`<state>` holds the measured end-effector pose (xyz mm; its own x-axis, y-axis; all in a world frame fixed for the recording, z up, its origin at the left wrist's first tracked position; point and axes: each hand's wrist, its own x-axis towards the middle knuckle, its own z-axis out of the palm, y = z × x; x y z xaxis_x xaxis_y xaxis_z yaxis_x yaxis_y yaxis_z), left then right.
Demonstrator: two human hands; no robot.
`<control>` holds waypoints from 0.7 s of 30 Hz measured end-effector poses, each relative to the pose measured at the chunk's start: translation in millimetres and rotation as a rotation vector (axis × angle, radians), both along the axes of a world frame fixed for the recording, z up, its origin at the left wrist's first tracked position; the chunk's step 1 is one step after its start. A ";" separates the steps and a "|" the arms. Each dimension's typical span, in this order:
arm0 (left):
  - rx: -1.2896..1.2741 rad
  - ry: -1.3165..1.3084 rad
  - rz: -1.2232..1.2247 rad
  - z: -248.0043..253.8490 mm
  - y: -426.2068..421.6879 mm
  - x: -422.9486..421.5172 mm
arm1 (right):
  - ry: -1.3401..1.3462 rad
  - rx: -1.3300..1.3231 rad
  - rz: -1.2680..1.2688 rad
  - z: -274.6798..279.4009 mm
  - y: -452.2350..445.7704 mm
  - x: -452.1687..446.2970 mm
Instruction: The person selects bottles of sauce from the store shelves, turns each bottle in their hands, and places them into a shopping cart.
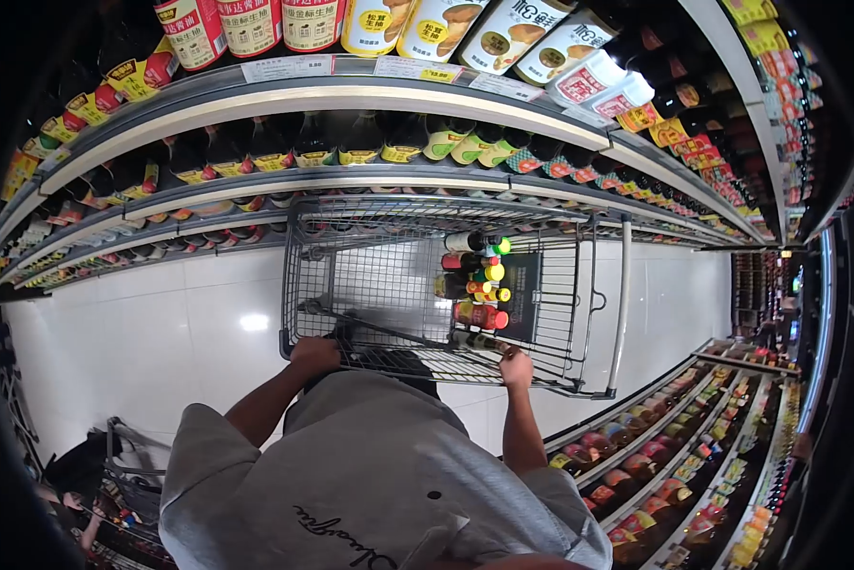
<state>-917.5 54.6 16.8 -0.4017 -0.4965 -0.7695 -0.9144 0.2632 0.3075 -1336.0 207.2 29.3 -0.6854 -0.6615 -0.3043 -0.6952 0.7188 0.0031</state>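
Note:
A metal shopping cart (303, 275) stands lengthwise before me, its handle at the right. My left hand (315, 353) is closed around the near side rim at the cart's left end. Over the same rim, farther right, my right hand (516, 368) has its fingers closed at the neck of a dark bottle (474, 340) in the cart. Beside this bottle, several others lie in a row with caps to the right: a red-labelled bottle (476, 314), a yellow-capped bottle (491, 273) and a dark bottle (463, 241) among them.
Shelves of sauce bottles (360, 147) run along the far side, with large labelled bottles (374, 27) on the upper shelf. Another bottle rack (636, 456) is at the lower right. Pale tiled floor (151, 332) surrounds the cart. Another person's arm (92, 527) and cart (137, 475) show at lower left.

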 end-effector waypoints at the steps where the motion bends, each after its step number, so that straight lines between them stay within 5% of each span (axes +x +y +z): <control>1: -0.006 0.024 0.035 5.5 -0.1 -5.2 | -0.010 0.013 0.006 -2.3 1.3 -8.7; 4: -0.038 0.062 0.078 0.9 -3.0 -13.1 | -0.033 0.036 -0.029 -11.6 0.7 -20.6; 11: -0.201 0.164 0.170 -12.9 11.7 -36.6 | -0.272 -0.532 0.122 -11.3 -88.0 -42.6; 16: -0.253 0.176 0.268 -11.5 22.4 -54.2 | -0.418 -0.982 0.448 62.0 -239.6 -54.7; 21: -0.331 0.134 0.302 -11.4 23.9 -63.0 | -0.487 -1.167 0.361 111.1 -357.6 -52.5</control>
<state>-980.5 78.6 5.5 -0.2862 -0.8166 -0.5013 -0.9232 0.0950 0.3724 -1388.5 -150.4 140.4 -0.3991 -0.8234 0.4035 -0.6010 -0.0974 -0.7933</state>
